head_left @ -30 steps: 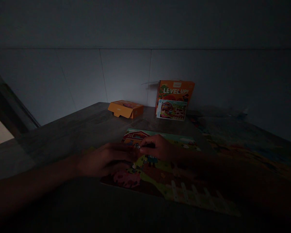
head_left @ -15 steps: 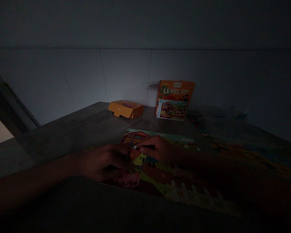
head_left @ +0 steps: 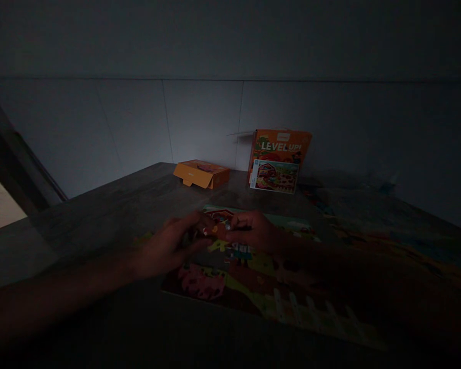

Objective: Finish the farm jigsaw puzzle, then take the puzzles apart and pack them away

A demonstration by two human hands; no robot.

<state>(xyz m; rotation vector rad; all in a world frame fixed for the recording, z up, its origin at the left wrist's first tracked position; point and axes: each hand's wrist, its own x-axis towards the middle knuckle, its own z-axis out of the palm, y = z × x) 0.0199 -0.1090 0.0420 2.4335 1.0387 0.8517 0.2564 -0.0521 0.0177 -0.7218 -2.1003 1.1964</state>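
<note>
A farm-picture jigsaw puzzle (head_left: 246,287) lies flat on the grey table, with a red barn, a pink spotted pig and a white fence on it. Over its upper left part, my left hand (head_left: 169,243) and my right hand (head_left: 257,233) face each other. Between their fingertips is a small reddish-brown puzzle piece (head_left: 219,230), pinched from both sides. A grey patch shows in the picture just below the piece. Dim light hides the right forearm and the puzzle's lower right part.
Behind the puzzle lies an orange box (head_left: 202,174) with its flap open. An orange "LEVEL UP!" box (head_left: 280,141) stands near the wall, a farm picture card (head_left: 274,176) leaning on it. Dark colourful sheets or pieces (head_left: 388,241) and clear plastic spread at the right.
The reddish-brown piece now shows between my hands, raised from the puzzle. My left hand has moved up and a grey patch is uncovered below. The view has shifted slightly.
</note>
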